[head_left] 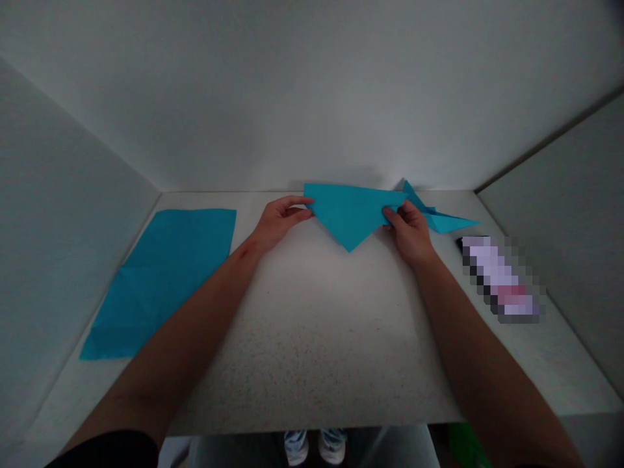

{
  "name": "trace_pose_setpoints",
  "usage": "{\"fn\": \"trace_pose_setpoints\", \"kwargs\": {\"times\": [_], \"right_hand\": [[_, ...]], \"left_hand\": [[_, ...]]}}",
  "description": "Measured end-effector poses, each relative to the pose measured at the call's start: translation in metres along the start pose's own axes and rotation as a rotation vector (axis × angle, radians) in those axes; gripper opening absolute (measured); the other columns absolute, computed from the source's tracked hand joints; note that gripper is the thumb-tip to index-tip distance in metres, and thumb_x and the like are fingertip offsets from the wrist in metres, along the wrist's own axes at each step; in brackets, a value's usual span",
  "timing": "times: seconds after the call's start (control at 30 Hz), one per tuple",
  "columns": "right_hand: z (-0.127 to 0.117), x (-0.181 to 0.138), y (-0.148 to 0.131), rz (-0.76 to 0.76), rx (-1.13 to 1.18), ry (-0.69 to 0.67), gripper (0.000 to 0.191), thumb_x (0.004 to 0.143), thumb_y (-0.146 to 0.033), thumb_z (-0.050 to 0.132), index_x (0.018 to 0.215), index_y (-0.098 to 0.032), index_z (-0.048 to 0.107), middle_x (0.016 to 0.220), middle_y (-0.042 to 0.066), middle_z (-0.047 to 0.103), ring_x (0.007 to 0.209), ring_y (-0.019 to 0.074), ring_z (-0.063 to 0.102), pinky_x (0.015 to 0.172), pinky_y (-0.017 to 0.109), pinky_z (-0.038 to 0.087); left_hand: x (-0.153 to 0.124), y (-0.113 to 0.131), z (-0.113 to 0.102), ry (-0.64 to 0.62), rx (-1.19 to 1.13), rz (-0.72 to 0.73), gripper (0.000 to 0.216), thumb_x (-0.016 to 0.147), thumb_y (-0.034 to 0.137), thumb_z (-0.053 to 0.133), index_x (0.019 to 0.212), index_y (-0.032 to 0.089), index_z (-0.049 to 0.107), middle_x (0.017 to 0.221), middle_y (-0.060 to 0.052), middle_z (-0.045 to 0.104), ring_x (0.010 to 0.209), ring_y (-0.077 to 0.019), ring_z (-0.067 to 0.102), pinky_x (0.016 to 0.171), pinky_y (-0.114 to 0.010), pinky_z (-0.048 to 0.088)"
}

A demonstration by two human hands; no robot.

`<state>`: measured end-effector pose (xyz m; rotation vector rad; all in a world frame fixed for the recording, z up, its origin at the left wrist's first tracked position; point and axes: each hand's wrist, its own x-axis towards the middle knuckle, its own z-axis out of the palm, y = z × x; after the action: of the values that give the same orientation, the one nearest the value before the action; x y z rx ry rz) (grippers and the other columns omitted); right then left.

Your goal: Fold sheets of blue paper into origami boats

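Observation:
A blue paper folded into a triangle [348, 214] is held up just above the white table [312, 338], its point hanging down toward me. My left hand [280, 221] pinches its left corner with fingers closed. My right hand [409, 231] pinches its right corner. Behind my right hand a folded blue paper shape [439, 218] with pointed ends lies on the table.
A flat blue paper sheet [163, 279] lies at the left of the table. A blurred dark object [502, 279] rests near the right edge. White walls close in the back and both sides. My shoes show below the table's front edge.

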<state>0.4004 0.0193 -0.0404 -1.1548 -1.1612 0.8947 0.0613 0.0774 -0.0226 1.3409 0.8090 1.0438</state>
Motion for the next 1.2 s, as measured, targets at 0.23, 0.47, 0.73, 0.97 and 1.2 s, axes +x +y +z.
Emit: {"fn": "trace_pose_setpoints", "kwargs": {"times": [0.23, 0.47, 0.73, 0.97, 1.2], "right_hand": [[0.005, -0.004, -0.008, -0.042, 0.007, -0.065, 0.038, 0.088, -0.061, 0.094, 0.102, -0.031, 0.076, 0.098, 0.001, 0.080, 0.092, 0.0234, 0.076, 0.085, 0.040, 0.066], [0.007, -0.006, -0.015, -0.031, -0.050, -0.048, 0.040, 0.085, -0.063, 0.094, 0.100, -0.031, 0.075, 0.085, -0.001, 0.071, 0.076, 0.0201, 0.066, 0.070, 0.035, 0.059], [0.004, -0.005, -0.019, 0.066, 0.073, -0.133, 0.025, 0.085, -0.052, 0.076, 0.091, -0.029, 0.073, 0.075, -0.001, 0.063, 0.062, 0.0182, 0.053, 0.055, 0.033, 0.045], [0.002, -0.007, -0.018, 0.017, 0.100, -0.161, 0.031, 0.076, -0.038, 0.088, 0.106, -0.033, 0.080, 0.084, -0.002, 0.075, 0.064, 0.0165, 0.058, 0.062, 0.033, 0.051], [0.004, -0.009, -0.020, 0.006, 0.003, -0.130, 0.044, 0.072, -0.055, 0.102, 0.101, -0.033, 0.078, 0.083, -0.003, 0.074, 0.067, 0.0164, 0.061, 0.065, 0.033, 0.057]], "left_hand": [[0.005, -0.011, -0.002, 0.033, -0.020, 0.086, 0.070, 0.072, 0.046, 0.104, 0.126, 0.025, 0.065, 0.104, -0.001, 0.081, 0.085, -0.0171, 0.081, 0.086, -0.033, 0.068], [0.004, -0.010, -0.001, -0.051, 0.014, 0.013, 0.060, 0.075, 0.048, 0.101, 0.118, 0.018, 0.072, 0.098, -0.006, 0.082, 0.087, -0.0187, 0.079, 0.084, -0.034, 0.067], [0.009, -0.012, -0.003, 0.082, 0.096, 0.086, 0.050, 0.082, 0.055, 0.094, 0.112, 0.021, 0.074, 0.102, -0.006, 0.083, 0.081, -0.0172, 0.076, 0.072, -0.030, 0.067], [0.010, -0.016, -0.005, 0.115, 0.072, 0.101, 0.056, 0.084, 0.056, 0.094, 0.120, 0.021, 0.070, 0.112, -0.009, 0.082, 0.087, -0.0200, 0.079, 0.070, -0.030, 0.066], [0.011, -0.018, -0.005, 0.123, 0.061, 0.116, 0.060, 0.081, 0.059, 0.096, 0.120, 0.021, 0.071, 0.116, -0.011, 0.083, 0.099, -0.0230, 0.080, 0.086, -0.036, 0.068]]}}
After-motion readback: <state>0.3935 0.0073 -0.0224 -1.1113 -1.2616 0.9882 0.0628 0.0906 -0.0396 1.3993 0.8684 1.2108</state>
